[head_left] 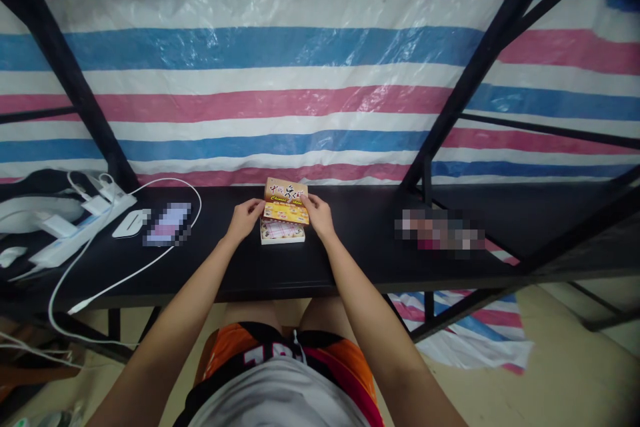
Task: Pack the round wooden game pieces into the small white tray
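Both hands grip the yellow and brown lid (287,200) of a Chinese chess box, printed with "Chinese chess". My left hand (245,219) pinches its left edge, and my right hand (319,215) holds its right edge with the thumb near the top corner. Tilted, the lid sits over the back part of the white box base (283,240). Inside the base's front part, a folded paper with pink lines shows. What lies under the lid is hidden. The base rests on the black table near its middle.
Left on the black table (295,275) are a blurred phone (169,223), a white flat device (132,223), a white power strip (75,233) with plugs, and a looping white cable (120,279). Blurred items (440,230) lie right. Black metal frame bars (465,80) flank a striped sheet (280,47).
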`<move>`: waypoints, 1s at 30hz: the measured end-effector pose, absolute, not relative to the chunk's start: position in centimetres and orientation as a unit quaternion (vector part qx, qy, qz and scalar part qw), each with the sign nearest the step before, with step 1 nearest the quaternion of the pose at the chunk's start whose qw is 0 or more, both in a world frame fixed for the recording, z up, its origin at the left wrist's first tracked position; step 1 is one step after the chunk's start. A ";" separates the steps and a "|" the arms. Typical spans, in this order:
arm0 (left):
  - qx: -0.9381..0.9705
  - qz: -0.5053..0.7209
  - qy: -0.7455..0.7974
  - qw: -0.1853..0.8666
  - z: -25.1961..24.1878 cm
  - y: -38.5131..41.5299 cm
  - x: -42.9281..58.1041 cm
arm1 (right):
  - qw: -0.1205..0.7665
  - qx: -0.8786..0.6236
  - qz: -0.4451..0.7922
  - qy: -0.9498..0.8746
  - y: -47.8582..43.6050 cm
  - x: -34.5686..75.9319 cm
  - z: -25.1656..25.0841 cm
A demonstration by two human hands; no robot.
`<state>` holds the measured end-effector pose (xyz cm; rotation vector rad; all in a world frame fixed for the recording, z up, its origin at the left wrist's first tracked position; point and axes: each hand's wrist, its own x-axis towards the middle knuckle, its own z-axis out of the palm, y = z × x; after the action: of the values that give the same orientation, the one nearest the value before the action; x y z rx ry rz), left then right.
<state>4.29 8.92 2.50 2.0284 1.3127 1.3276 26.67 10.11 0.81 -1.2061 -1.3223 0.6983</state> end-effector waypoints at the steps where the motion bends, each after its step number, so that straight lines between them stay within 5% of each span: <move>1: 0.714 0.482 0.470 0.192 2.4 9.1 4.3 | 0.579 -0.513 0.286 -0.566 10.1 26.6 0.8; 17: 0.667 0.549 0.466 0.191 2.1 9.9 4.1 | 0.606 -0.418 0.315 -0.599 9.9 25.9 0.5; 30: 0.683 0.503 0.482 0.219 1.8 10.4 4.0 | 0.583 -0.500 0.242 -0.593 11.3 26.3 -0.8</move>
<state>3.97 10.37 1.82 1.8916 1.3344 1.3917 26.34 11.31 -0.82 -1.1671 -1.3849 0.5648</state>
